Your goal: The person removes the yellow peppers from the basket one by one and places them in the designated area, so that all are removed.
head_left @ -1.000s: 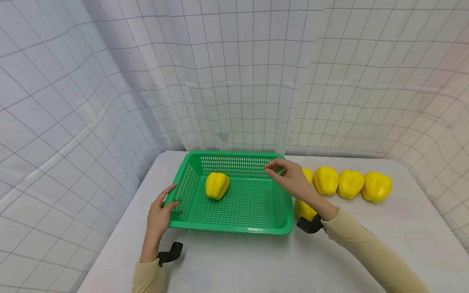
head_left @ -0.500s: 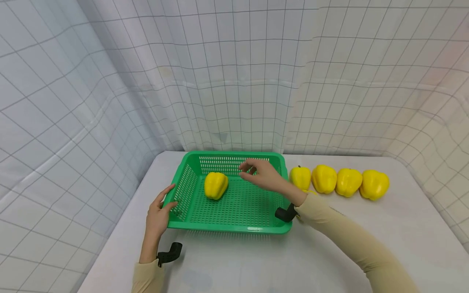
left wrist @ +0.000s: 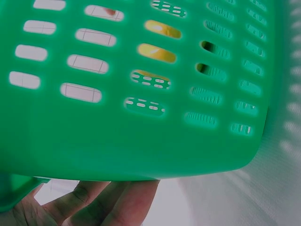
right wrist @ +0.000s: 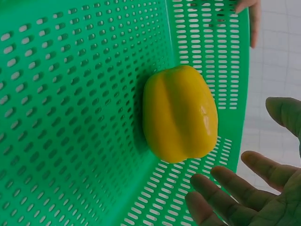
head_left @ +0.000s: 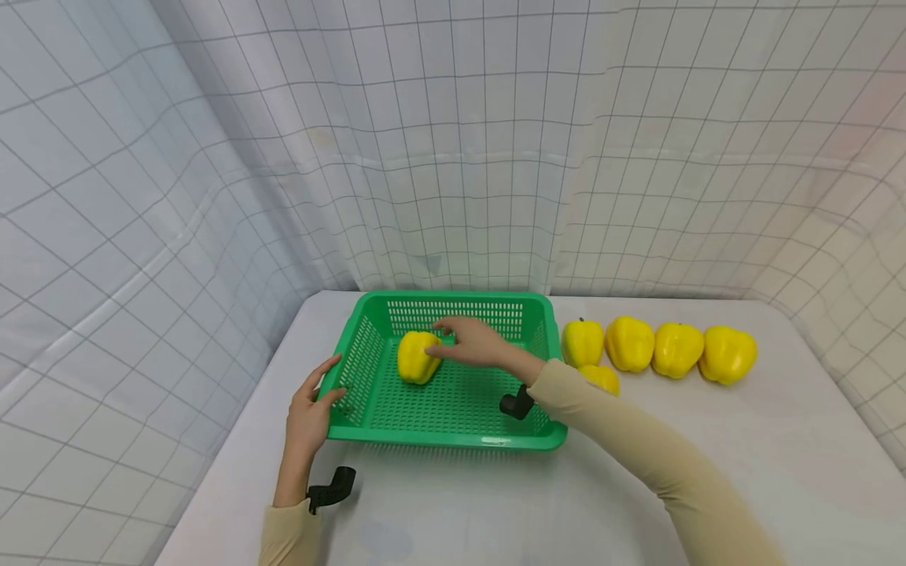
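Observation:
A yellow bell pepper lies on the floor of a green plastic basket, toward its left side. My right hand hovers over the basket just right of that pepper, thumb and fingers parted. In the right wrist view the fingers are spread beside the pepper, with a gap between them and nothing held. My left hand grips the basket's left rim, its thumb over the inside. The left wrist view shows the fingers against the basket's edge, partly hidden by the green wall.
Right of the basket, several more yellow bell peppers lie in a row on the white table. Another pepper sits in front of the row, partly hidden by the right sleeve. A gridded white curtain stands behind.
My right hand has moved left from the basket's right edge to beside the pepper inside, and its fingers have parted. My left hand stays on the rim.

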`<action>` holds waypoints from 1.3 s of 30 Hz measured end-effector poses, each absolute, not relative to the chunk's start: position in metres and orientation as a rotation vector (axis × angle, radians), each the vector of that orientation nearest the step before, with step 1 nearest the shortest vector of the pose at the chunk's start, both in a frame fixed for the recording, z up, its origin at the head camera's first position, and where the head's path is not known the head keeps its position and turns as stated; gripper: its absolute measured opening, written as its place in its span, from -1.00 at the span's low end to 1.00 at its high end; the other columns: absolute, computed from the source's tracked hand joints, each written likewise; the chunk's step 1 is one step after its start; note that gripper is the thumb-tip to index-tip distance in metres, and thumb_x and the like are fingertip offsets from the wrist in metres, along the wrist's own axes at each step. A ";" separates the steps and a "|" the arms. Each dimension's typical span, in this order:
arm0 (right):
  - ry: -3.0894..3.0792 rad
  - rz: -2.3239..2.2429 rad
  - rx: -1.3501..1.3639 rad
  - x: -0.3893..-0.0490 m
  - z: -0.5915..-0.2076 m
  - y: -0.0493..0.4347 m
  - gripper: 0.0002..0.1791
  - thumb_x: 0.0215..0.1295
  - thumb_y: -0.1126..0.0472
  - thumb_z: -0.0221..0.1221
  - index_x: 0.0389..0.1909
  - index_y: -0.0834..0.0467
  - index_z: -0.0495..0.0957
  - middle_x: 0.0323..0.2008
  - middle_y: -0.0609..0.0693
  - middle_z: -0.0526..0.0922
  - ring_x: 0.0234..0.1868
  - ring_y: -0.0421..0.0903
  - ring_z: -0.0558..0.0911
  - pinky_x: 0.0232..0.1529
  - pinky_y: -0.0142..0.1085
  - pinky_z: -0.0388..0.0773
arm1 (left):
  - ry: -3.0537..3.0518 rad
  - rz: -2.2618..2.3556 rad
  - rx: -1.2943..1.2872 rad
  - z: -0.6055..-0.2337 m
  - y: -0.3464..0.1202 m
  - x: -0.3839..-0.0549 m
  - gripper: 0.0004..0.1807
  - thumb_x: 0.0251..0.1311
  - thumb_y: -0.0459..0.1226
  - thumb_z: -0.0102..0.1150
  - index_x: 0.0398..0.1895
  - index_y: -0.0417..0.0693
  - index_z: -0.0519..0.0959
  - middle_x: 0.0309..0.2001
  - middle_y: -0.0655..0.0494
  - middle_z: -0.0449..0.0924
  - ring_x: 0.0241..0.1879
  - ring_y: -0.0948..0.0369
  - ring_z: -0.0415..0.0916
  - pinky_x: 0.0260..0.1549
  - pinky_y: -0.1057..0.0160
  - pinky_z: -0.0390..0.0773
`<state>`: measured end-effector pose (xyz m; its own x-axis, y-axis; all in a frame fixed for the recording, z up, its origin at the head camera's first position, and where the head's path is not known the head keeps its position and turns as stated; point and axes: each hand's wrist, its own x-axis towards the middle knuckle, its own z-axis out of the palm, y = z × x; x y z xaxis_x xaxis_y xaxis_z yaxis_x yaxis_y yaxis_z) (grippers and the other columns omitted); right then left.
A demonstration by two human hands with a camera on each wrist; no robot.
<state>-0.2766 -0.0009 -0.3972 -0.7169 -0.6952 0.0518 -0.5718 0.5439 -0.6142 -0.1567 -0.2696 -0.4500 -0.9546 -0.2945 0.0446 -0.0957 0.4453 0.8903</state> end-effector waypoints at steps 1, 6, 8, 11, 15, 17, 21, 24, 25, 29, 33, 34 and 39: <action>2.583 -0.904 -1.072 -0.277 -0.398 -0.004 -0.41 0.32 -0.05 0.14 0.23 0.26 0.41 0.09 0.17 0.53 -0.01 0.03 0.56 -0.05 -0.15 0.46 | -2.502 -1.524 0.340 -0.450 -0.270 -0.157 -0.45 0.32 -0.31 0.05 0.37 0.22 0.33 0.04 -0.27 0.51 -0.46 0.13 0.46 -0.62 0.24 0.36; 2.596 -0.834 -1.050 -0.282 -0.406 -0.018 -0.35 0.32 -0.06 0.14 0.27 0.30 0.35 0.18 0.15 0.46 0.17 0.04 0.43 0.12 -0.13 0.34 | -2.504 -1.534 0.341 -0.450 -0.270 -0.156 -0.45 0.32 -0.30 0.05 0.37 0.22 0.32 0.05 -0.27 0.50 -0.48 0.15 0.45 -0.62 0.25 0.36; 2.595 -0.807 -1.020 -0.283 -0.409 -0.023 -0.32 0.32 -0.08 0.13 0.29 0.29 0.32 0.16 0.15 0.47 0.15 0.02 0.44 0.10 -0.15 0.35 | -2.503 -1.535 0.344 -0.450 -0.270 -0.156 -0.45 0.32 -0.30 0.05 0.37 0.23 0.33 0.05 -0.26 0.50 -0.49 0.15 0.45 -0.62 0.25 0.35; 2.596 -0.776 -0.979 -0.285 -0.414 -0.031 -0.28 0.31 -0.12 0.13 0.30 0.29 0.29 0.09 0.15 0.50 0.06 0.00 0.47 0.02 -0.18 0.40 | -2.501 -1.538 0.346 -0.450 -0.270 -0.156 -0.45 0.31 -0.30 0.05 0.37 0.23 0.33 0.05 -0.26 0.50 -0.53 0.17 0.42 -0.65 0.26 0.32; 2.603 -0.758 -0.899 -0.287 -0.418 -0.040 -0.23 0.27 -0.17 0.13 0.32 0.27 0.26 0.03 0.14 0.50 -0.05 -0.02 0.46 -0.09 -0.18 0.43 | -2.496 -1.542 0.348 -0.451 -0.270 -0.156 -0.45 0.31 -0.30 0.06 0.36 0.23 0.34 0.04 -0.26 0.50 -0.60 0.21 0.36 -0.67 0.27 0.29; 2.608 -0.747 -0.850 -0.287 -0.420 -0.043 -0.20 0.25 -0.20 0.13 0.34 0.25 0.24 0.03 0.13 0.49 -0.05 -0.02 0.45 -0.10 -0.17 0.43 | -2.495 -1.546 0.347 -0.451 -0.270 -0.156 -0.45 0.31 -0.29 0.06 0.36 0.24 0.34 0.04 -0.26 0.51 -0.62 0.23 0.34 -0.67 0.28 0.28; 2.609 -0.723 -0.780 -0.288 -0.424 -0.047 -0.16 0.24 -0.23 0.13 0.37 0.22 0.20 0.04 0.14 0.47 -0.04 -0.01 0.45 -0.09 -0.16 0.43 | -2.498 -1.544 0.355 -0.451 -0.270 -0.156 -0.45 0.31 -0.29 0.05 0.36 0.25 0.34 0.03 -0.26 0.51 -0.61 0.22 0.36 -0.66 0.27 0.30; 2.605 -0.728 -0.754 -0.288 -0.427 -0.051 -0.16 0.24 -0.24 0.12 0.38 0.21 0.18 0.04 0.14 0.47 -0.02 0.00 0.45 -0.08 -0.17 0.42 | -2.500 -1.542 0.364 -0.451 -0.270 -0.156 -0.45 0.32 -0.29 0.05 0.36 0.25 0.33 0.02 -0.27 0.52 -0.54 0.20 0.44 -0.64 0.25 0.37; 2.604 -0.728 -0.747 -0.288 -0.428 -0.052 -0.16 0.24 -0.23 0.12 0.38 0.20 0.18 0.03 0.14 0.47 -0.01 0.00 0.45 -0.07 -0.17 0.42 | -2.501 -1.544 0.365 -0.451 -0.270 -0.156 -0.45 0.32 -0.29 0.05 0.36 0.25 0.33 0.02 -0.28 0.52 -0.52 0.19 0.46 -0.63 0.25 0.38; 2.601 -0.742 -0.738 -0.288 -0.432 -0.055 -0.18 0.23 -0.22 0.15 0.37 0.17 0.18 -0.01 0.12 0.49 -0.04 0.00 0.46 -0.10 -0.17 0.42 | -2.507 -1.535 0.365 -0.451 -0.270 -0.156 -0.45 0.32 -0.29 0.05 0.36 0.26 0.33 0.04 -0.26 0.50 -0.55 0.17 0.42 -0.66 0.26 0.33; 2.607 -0.764 -0.744 -0.287 -0.435 -0.056 -0.21 0.22 -0.19 0.18 0.33 0.16 0.20 -0.05 0.10 0.51 -0.08 -0.02 0.47 -0.14 -0.20 0.43 | -2.510 -1.527 0.362 -0.451 -0.270 -0.156 -0.46 0.31 -0.29 0.05 0.36 0.25 0.34 0.05 -0.26 0.50 -0.54 0.17 0.42 -0.66 0.26 0.32; 2.606 -0.771 -0.747 -0.287 -0.436 -0.056 -0.22 0.22 -0.17 0.19 0.33 0.15 0.21 -0.05 0.11 0.51 -0.08 -0.02 0.47 -0.16 -0.21 0.44 | -2.509 -1.529 0.363 -0.451 -0.270 -0.156 -0.46 0.31 -0.29 0.05 0.36 0.25 0.34 0.05 -0.26 0.50 -0.53 0.16 0.44 -0.66 0.25 0.34; 2.583 -0.786 -0.780 -0.288 -0.438 -0.052 -0.23 0.20 -0.13 0.23 0.31 0.15 0.22 -0.02 0.13 0.50 -0.08 -0.02 0.49 -0.18 -0.24 0.46 | -2.506 -1.534 0.369 -0.451 -0.270 -0.156 -0.46 0.31 -0.29 0.05 0.36 0.26 0.34 0.04 -0.27 0.51 -0.54 0.15 0.44 -0.65 0.25 0.35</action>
